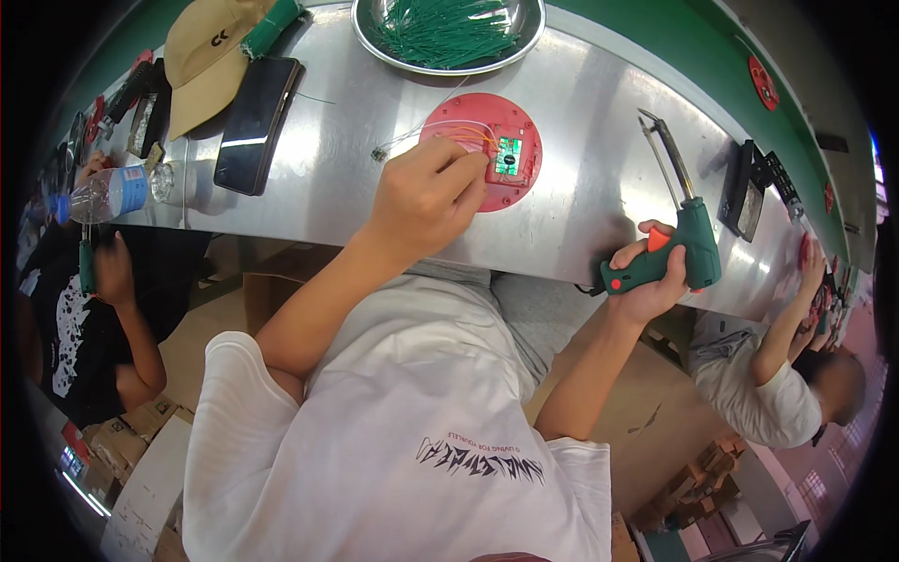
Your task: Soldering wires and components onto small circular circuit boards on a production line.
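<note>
- Shiny steel workbench (pixel 581 201) runs from 10 o'clock down to 4 o'clock.
- Left hand (pixel 426 197) pinches thin wires on a round red disc (pixel 487 150) at 12 o'clock, near the bench's front edge.
- Right hand (pixel 646 276) grips a green soldering gun (pixel 688 248) at 3 o'clock; its long axis tilts, tip toward 11 o'clock.
- Bare steel lies between disc and gun.
- Phone (pixel 255 122) lies at 10 o'clock.

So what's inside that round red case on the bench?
The red round case holds a small green circuit board with thin orange wires running to it. The left hand covers its lower left part, so the rest is hidden.
</note>
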### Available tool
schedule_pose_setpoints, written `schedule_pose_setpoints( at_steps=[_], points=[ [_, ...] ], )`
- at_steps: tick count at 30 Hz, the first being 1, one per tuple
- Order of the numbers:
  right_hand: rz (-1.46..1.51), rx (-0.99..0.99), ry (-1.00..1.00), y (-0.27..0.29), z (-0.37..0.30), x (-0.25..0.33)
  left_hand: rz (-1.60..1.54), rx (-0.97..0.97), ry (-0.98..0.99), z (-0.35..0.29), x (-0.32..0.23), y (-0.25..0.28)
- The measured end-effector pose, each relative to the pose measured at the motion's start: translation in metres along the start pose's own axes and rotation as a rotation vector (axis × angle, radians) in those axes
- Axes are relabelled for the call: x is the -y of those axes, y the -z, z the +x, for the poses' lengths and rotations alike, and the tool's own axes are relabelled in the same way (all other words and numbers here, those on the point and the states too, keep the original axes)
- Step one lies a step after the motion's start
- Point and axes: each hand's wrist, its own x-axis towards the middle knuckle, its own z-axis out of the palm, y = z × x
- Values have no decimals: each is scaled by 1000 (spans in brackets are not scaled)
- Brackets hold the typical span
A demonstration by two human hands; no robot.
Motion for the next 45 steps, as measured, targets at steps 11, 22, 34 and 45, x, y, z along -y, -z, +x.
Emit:
schedule_pose_setpoints(
  at_steps=[11,22,34,45],
  points=[
    [66,-125,16,-6,-1,2,36,62,112,11,-15,20],
    [218,-389,88,6,-6,-10,87,671,-111,69,-17,22],
    [221,-586,178,-10,-6,-4,288,574,-436,293,28,-202],
    [217,-586,170,-2,-6,-13,606,277,335,382,88,-264]
  ],
)
